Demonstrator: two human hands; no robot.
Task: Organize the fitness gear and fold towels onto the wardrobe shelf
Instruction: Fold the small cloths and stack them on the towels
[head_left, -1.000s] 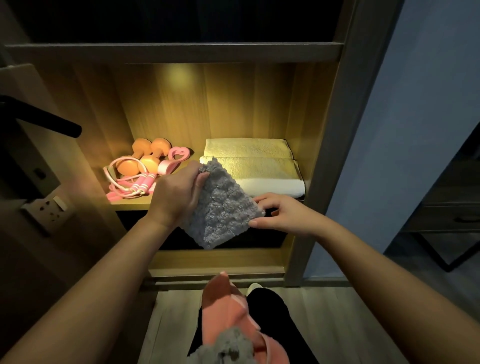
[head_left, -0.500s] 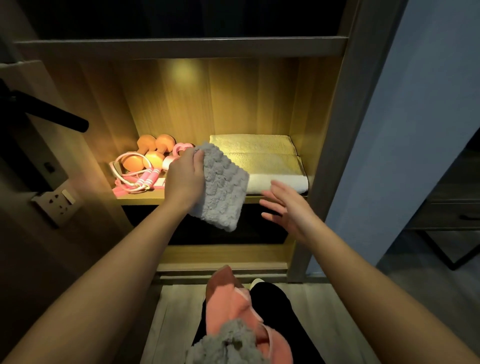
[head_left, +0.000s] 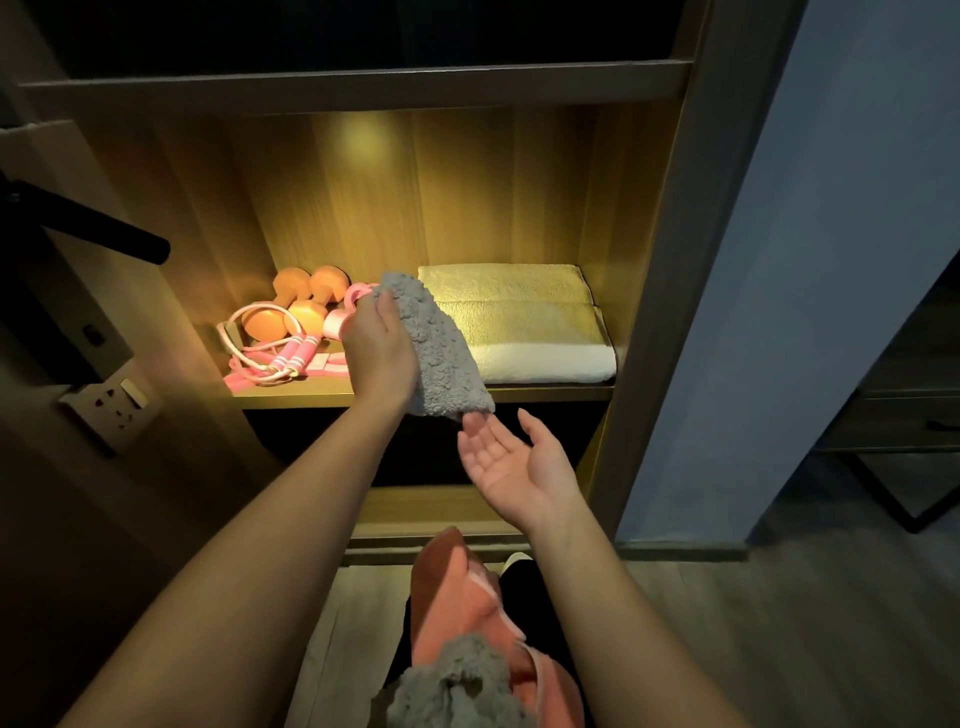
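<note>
The hands are split in their work. The left hand (head_left: 382, 358) grips the folded grey towel (head_left: 441, 348) by its upper end, fingers curled over the edge. The right hand (head_left: 511, 462) lies open, palm up, just under the towel's lower corner. Whether its fingertips touch the cloth is hard to tell in this dim light.

The towel hangs in front of the wardrobe shelf (head_left: 550, 392), its long axis slanting from upper left down to lower right. The shelf is straight ahead of it, and the left hand is the nearer one to the shelf. A landing spot seems to be on or beside the folded cream towel (head_left: 524, 322), just right of the grey one and behind it.

The shelf also holds orange dumbbells (head_left: 306, 306) and a pink skipping rope (head_left: 270, 358) on its left side. An orange towel (head_left: 457, 592) and another grey cloth (head_left: 452, 686) wait on the person's lap, not yet shelved.
</note>
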